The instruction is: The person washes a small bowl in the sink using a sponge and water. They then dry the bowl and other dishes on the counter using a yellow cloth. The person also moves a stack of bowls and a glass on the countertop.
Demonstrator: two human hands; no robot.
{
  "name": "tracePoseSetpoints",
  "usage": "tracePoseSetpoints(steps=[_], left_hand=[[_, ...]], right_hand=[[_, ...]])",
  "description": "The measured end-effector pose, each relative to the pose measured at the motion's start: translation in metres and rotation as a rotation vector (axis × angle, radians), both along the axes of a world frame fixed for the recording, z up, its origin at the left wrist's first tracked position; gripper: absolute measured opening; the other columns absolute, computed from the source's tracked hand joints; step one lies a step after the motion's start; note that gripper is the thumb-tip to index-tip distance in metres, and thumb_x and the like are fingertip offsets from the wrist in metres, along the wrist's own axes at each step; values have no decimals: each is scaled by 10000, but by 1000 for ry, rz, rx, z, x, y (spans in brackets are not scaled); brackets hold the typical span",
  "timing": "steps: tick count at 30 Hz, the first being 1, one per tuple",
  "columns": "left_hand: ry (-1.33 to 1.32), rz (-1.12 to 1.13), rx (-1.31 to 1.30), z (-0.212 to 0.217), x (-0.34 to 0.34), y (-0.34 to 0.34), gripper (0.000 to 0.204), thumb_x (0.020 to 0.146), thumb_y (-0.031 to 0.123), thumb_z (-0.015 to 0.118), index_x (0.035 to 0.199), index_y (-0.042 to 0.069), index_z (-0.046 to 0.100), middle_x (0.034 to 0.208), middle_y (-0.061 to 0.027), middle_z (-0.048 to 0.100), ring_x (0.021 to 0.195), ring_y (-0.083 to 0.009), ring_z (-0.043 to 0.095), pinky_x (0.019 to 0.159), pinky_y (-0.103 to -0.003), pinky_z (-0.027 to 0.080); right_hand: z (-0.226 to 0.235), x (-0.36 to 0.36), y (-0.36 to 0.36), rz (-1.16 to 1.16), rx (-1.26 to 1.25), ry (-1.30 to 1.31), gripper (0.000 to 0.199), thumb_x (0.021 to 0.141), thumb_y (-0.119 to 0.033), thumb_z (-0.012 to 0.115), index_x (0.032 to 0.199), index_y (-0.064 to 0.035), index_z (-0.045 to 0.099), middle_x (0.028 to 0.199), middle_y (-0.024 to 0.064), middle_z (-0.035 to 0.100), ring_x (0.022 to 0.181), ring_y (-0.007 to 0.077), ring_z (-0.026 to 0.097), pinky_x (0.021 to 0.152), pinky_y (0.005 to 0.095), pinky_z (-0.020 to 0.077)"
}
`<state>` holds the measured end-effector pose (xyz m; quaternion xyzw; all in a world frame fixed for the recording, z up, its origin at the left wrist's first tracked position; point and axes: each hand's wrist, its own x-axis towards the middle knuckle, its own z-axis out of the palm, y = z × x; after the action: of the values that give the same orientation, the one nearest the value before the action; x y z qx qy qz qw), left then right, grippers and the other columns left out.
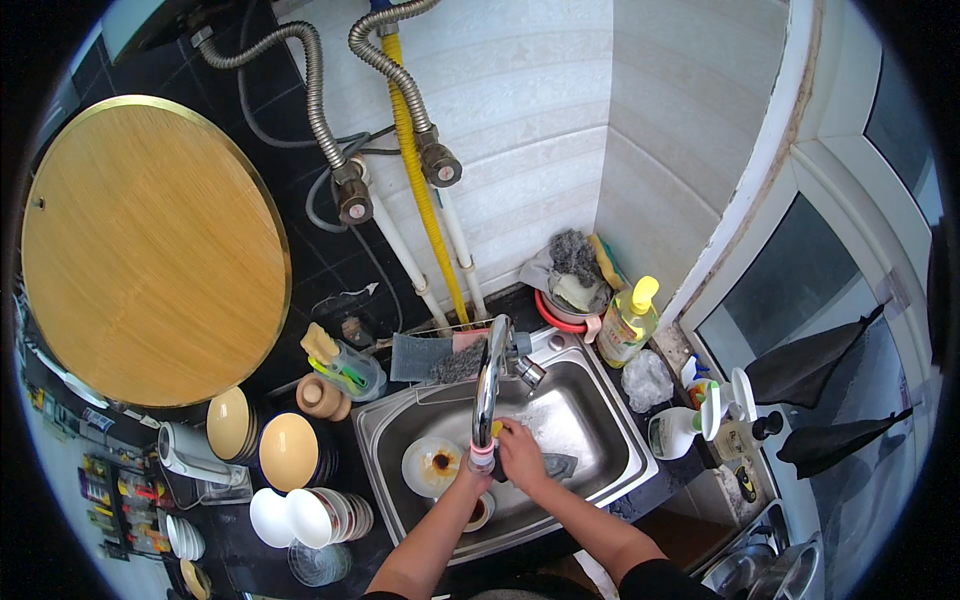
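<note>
In the steel sink [600, 400], the right hand [520, 452] is closed around a yellow sponge [497, 428]; its direction is hidden. Left hand [478, 470] grip unclear, behind the faucet [487, 385]. A yellow bottle [628, 322] stands upright behind

Glossy steel sink [600, 420] and chrome tap [487, 385] — matt wooden board [150, 250], smooth ceramic bowls [290, 450].

Dark worktop [300, 440] carrying stacked white plates [310, 515], tan bowls [288, 452], a soap bottle [628, 322] and the steel sink [610, 400].
</note>
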<state>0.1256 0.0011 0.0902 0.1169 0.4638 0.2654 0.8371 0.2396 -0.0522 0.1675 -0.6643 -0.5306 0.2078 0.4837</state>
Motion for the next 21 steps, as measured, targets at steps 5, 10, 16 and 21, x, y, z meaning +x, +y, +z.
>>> tracePoseSetpoints(steps=[5, 10, 16, 21], left_hand=[[56, 2, -88, 40, 11, 0, 251, 843, 310, 432, 956, 117, 546, 903, -67, 593, 839, -219, 584, 748, -384, 473], [125, 6, 30, 22, 7, 3, 226, 827, 283, 462, 914, 98, 560, 834, -67, 592, 779, -197, 586, 686, -357, 485], [263, -22, 273, 2, 4, 5, 166, 799, 221, 505, 792, 73, 579, 712, -53, 570, 630, -164, 571, 559, -284, 473], [103, 175, 390, 15, 5, 3, 136, 775, 158, 521, 711, 48, 571, 620, -46, 543, 569, -148, 547, 508, -284, 444]], right_hand=[[24, -8, -2, 3, -36, -146, 298, 716, -192, 565, 963, -31, 520, 1030, 158, 505, 918, 319, 489, 759, 383, 419], [8, -14, 8, -9, -96, -68, 252, 682, -216, 586, 829, -35, 492, 828, 171, 545, 752, 336, 539, 635, 404, 430], [4, -11, 17, -21, -45, -113, 107, 685, -143, 556, 694, -41, 527, 653, 164, 553, 602, 359, 547, 536, 425, 438], [9, -16, 22, -76, -100, 42, 97, 720, -135, 525, 722, -54, 578, 647, 188, 561, 609, 346, 554, 556, 413, 450]])
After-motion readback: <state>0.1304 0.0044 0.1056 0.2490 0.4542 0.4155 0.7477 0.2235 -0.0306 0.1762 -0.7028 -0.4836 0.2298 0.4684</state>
